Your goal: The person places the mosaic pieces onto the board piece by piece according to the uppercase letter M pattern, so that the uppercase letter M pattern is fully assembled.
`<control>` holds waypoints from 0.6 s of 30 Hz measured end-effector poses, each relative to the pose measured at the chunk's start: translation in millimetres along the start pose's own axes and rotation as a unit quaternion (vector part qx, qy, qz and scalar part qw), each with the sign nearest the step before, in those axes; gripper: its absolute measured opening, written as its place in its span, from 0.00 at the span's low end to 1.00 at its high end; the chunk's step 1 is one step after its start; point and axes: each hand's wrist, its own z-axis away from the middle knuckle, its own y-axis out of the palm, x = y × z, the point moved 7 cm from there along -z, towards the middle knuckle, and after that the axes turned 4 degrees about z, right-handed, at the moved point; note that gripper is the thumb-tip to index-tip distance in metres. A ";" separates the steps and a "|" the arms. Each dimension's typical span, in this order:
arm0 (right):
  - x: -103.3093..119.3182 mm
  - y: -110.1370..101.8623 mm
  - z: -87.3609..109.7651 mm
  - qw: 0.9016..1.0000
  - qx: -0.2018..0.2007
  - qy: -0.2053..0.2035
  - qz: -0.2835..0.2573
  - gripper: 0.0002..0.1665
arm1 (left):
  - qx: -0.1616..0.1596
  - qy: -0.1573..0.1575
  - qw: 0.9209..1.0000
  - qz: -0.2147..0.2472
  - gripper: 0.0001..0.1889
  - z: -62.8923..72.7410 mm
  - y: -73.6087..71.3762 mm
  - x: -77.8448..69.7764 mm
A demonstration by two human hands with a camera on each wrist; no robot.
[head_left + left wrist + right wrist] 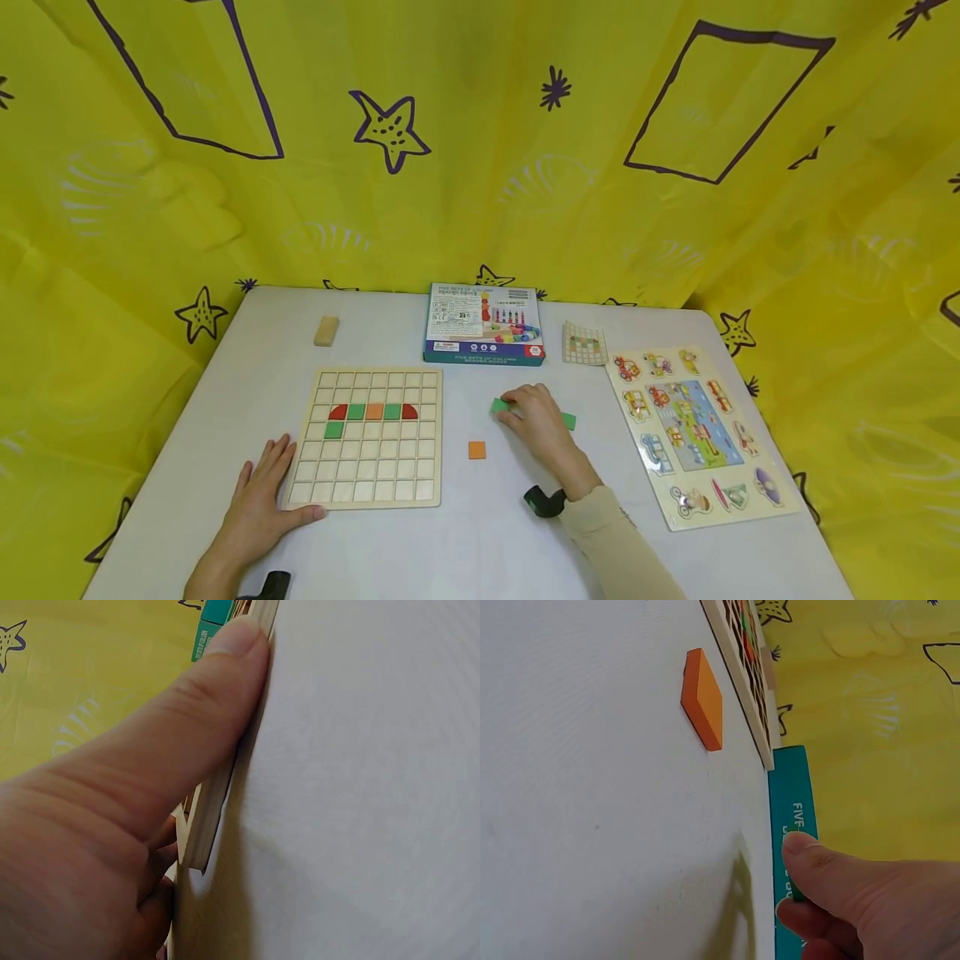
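A wooden grid board [364,490] lies on the table, bearing a row of two red quarter-round tiles, two green squares and one orange square [374,412]. One more green square [333,430] sits below the row's left end. My left hand [258,504] rests at the board's lower left corner, thumb along the near edge, fingers by the left side. Between thumb and fingers, my right hand [536,421] pinches a green square tile [498,406], mostly covered in the right wrist view. Another green piece [569,422] lies just right of that hand, partly hidden.
A loose orange square tile [477,450] lies between board and right hand. Behind stand a blue-and-teal toy box [483,325] and a pattern card [585,343]. A vehicle picture puzzle [701,442] lies at right, a small wooden block [326,331] at back left.
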 end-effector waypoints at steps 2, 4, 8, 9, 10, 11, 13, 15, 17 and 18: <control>3.5 1.7 -2.6 1.000 0.005 0.000 -0.007 0.15 | 0.000 0.001 1.000 -0.002 0.59 0.1 -0.1 0.1; 7.7 3.4 -5.6 1.000 0.007 -0.002 -0.014 0.15 | 0.001 0.001 1.000 -0.001 0.59 0.4 -0.1 -0.1; 17.7 7.5 -12.7 1.000 0.009 -0.013 -0.023 0.15 | 0.002 0.001 1.000 0.000 0.59 1.1 0.1 -0.9; 20.5 8.6 -14.4 1.000 0.010 -0.015 -0.023 0.15 | 0.002 0.001 1.000 0.000 0.59 1.0 0.2 -1.1; 23.3 9.8 -16.3 1.000 0.012 -0.016 -0.023 0.15 | 0.002 0.001 1.000 -0.001 0.59 1.0 0.2 -1.1; 26.6 10.7 -18.0 0.999 0.012 -0.020 -0.024 0.15 | 0.001 0.002 1.000 -0.001 0.59 1.0 0.3 -1.1; 33.2 12.7 -21.6 0.999 0.015 -0.025 -0.027 0.15 | 0.001 0.001 1.000 -0.001 0.60 0.8 0.4 -0.8; 40.2 14.3 -25.0 0.999 0.018 -0.029 -0.031 0.15 | 0.000 0.002 1.000 -0.001 0.60 0.7 0.5 -0.6; 48.1 15.4 -28.6 0.999 0.021 -0.038 -0.033 0.15 | 0.000 0.002 1.000 0.000 0.60 0.5 0.7 0.0; 52.0 16.0 -30.4 0.998 0.022 -0.043 -0.033 0.15 | 0.000 0.001 1.000 0.000 0.60 0.4 0.9 0.2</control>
